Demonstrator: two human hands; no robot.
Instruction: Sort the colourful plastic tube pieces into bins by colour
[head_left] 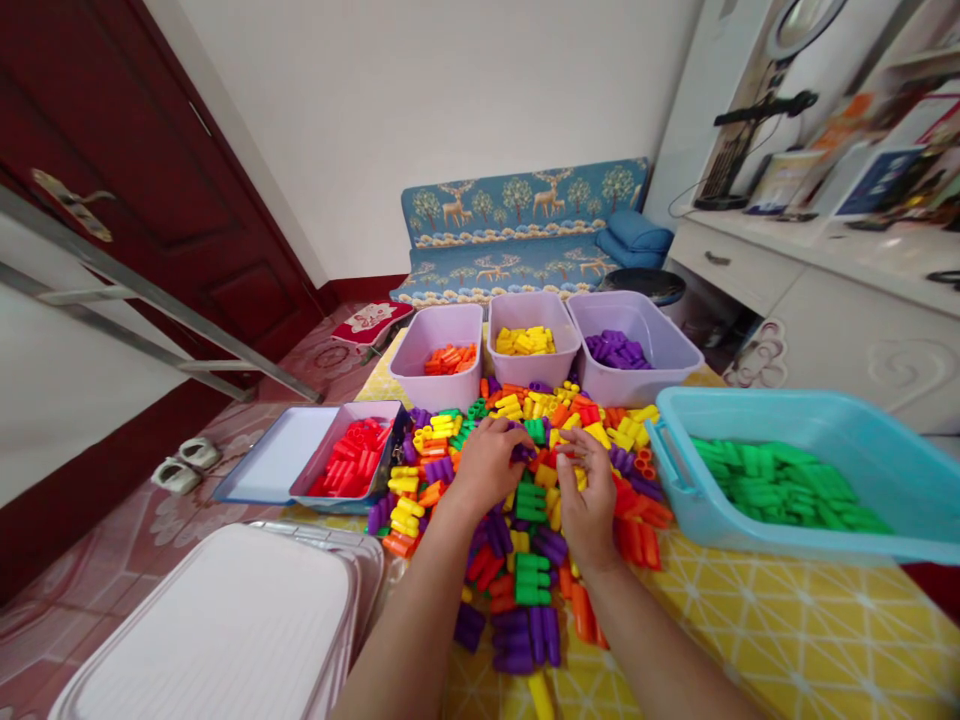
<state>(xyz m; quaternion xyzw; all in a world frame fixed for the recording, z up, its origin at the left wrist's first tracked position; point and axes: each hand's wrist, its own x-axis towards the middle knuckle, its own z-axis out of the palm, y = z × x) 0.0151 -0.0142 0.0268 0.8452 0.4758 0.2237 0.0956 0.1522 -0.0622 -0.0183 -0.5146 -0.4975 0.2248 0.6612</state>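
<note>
A heap of small plastic pieces [525,500] in red, orange, yellow, green and purple covers the middle of a yellow-patterned table [787,620]. My left hand [487,465] rests on the heap with its fingers closed round a purple piece [523,452]. My right hand [586,490] hovers just right of it, fingers curled in a pinch on a yellow piece [568,450]. The two hands are close together, fingertips almost touching.
Three lilac bins at the back hold orange [448,358], yellow [525,341] and purple pieces [616,349]. A bin of red pieces [351,457] sits left, a blue tub of green pieces [787,485] right. A white lid [225,630] lies near left.
</note>
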